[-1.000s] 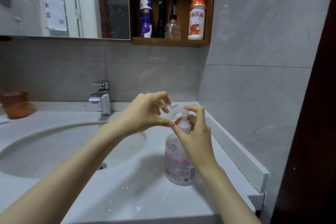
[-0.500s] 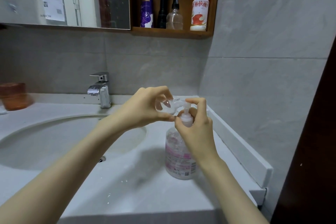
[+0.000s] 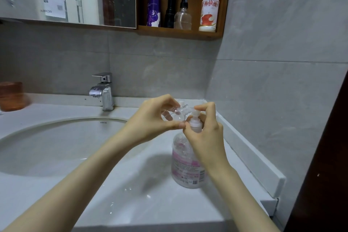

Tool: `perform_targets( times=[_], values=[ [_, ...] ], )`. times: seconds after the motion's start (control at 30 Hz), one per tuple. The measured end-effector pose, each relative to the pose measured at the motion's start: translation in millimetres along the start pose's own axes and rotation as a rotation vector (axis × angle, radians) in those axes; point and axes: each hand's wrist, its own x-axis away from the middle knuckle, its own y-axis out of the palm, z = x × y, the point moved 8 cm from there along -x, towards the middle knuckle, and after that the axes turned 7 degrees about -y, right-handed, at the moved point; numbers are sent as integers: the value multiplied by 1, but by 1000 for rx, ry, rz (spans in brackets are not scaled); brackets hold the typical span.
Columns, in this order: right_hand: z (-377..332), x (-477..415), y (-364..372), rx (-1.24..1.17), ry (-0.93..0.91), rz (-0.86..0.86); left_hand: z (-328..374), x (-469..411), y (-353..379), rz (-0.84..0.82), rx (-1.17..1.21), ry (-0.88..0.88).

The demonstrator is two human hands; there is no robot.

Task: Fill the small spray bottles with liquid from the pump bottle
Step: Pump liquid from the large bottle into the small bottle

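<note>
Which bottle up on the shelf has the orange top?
The white drink bottle at the right end of the shelf, with a red apple on its label. The clear bottle beside it has a black top.

A: Right flank?
B: Shut off: tiled wall [image 3: 282, 100] and raised ledge [image 3: 250, 156] run just beside the pump bottle [image 3: 185, 165].
A: Above it?
B: Left hand [image 3: 150, 120], gripping a small spray bottle [image 3: 175, 114], and right hand [image 3: 205, 137] on the pump crowd the top.
A: Approach?
B: Bare counter [image 3: 141, 203] in front; basin [image 3: 56, 147] to the left, tap [image 3: 103, 92] at its rear.
</note>
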Motion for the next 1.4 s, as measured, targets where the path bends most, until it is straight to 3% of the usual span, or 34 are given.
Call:
perform_targets(
  times=[0.3,0.6,1.4],
  values=[
    [-1,5,2,17,25,-62,-3,-1,2,1,13,-26],
    [-6,3,0,57,-17,-4,-2,0,4,-7,50,-5],
    [-6,5,1,82,14,-44,-6,-2,3,6,43,-33]
  ],
)
